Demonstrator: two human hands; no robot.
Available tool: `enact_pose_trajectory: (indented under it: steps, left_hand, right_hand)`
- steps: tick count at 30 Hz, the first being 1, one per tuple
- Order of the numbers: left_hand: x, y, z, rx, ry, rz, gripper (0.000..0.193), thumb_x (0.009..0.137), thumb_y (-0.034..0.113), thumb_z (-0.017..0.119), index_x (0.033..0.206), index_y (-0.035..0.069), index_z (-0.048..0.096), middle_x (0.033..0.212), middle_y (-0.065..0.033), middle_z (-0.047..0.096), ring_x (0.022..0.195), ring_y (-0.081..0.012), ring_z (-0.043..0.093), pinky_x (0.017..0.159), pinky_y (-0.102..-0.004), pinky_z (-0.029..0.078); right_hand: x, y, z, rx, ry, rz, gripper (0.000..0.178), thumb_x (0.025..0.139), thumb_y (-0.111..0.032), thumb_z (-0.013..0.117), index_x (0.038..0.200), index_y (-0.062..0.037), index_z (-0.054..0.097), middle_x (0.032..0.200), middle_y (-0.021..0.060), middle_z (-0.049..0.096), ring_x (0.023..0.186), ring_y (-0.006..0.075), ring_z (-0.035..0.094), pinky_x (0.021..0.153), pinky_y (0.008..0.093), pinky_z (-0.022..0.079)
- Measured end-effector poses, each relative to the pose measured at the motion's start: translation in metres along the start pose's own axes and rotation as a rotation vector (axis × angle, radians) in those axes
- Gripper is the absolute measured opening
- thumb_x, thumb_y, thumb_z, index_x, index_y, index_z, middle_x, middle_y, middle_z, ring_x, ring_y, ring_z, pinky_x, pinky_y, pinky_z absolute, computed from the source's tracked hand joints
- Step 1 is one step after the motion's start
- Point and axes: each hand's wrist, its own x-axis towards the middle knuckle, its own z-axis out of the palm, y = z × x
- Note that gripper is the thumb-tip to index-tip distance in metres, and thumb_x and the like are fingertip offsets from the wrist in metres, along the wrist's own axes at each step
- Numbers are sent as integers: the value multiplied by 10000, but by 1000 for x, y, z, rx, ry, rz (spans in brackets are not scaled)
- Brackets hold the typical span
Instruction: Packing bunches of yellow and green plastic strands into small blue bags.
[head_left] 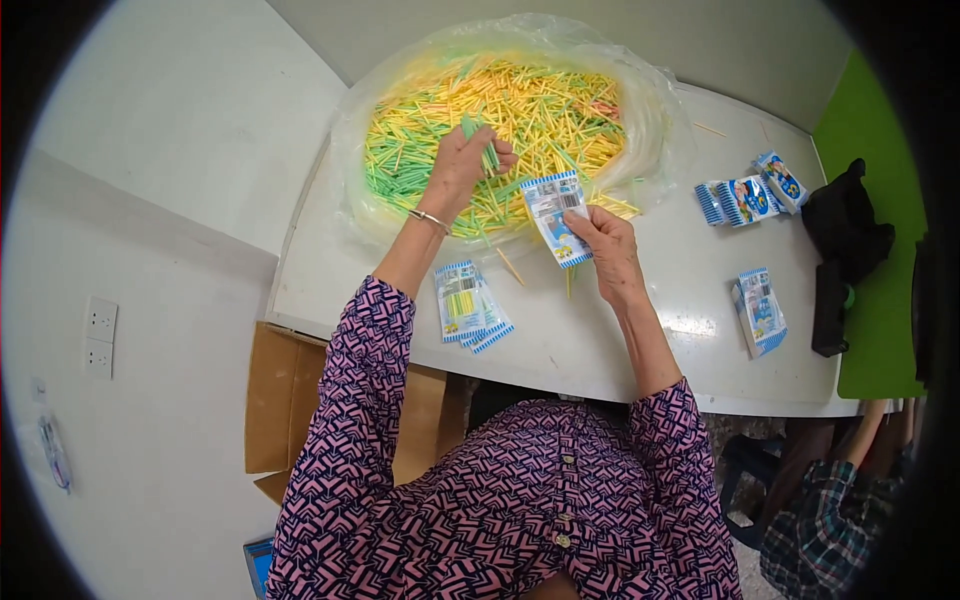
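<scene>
A large clear plastic bag point(655, 150) lies wide open at the back of the table, heaped with thin yellow, green and a few reddish sticks point(540, 95). Over the heap, my left hand point(465, 165) is closed round a small bunch of green sticks point(489, 152). Beside it, at the bag's near edge, my right hand point(608, 250) pinches a blue-and-white printed packet point(552, 215) between thumb and fingers. Below my left wrist lie several similar packets point(462, 300) overlapping on the table, the top one showing yellow sticks through its window.
More packets lie at the right in a group point(750, 200) and in a small stack point(762, 310), beside a black object point(848, 220) and a green panel point(880, 200). A cardboard box point(275, 400) stands under the table's left edge. Another person's plaid sleeve point(825, 520) shows at lower right.
</scene>
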Motion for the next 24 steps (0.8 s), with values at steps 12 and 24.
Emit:
enact_pose_trajectory:
  steps: [12, 24]
  left_hand:
    - [-49, 39, 37, 1, -290, -58, 286, 958, 290, 491, 917, 31, 607, 855, -97, 662, 848, -172, 642, 810, -355, 492]
    - [-77, 16, 61, 142, -322, 52, 322, 973, 304, 458, 946, 10, 588, 938, -63, 650, 822, -116, 585, 765, -265, 471]
  right_hand:
    - [-10, -6, -20, -121, -283, 112, 216, 851, -213, 661, 861, 1, 690, 728, -35, 619, 641, 10, 499, 593, 169, 380]
    - [-17, -1, -23, 6, -320, 135, 226, 854, -195, 663, 956, 5, 693, 783, -12, 649, 680, 28, 544, 625, 182, 427]
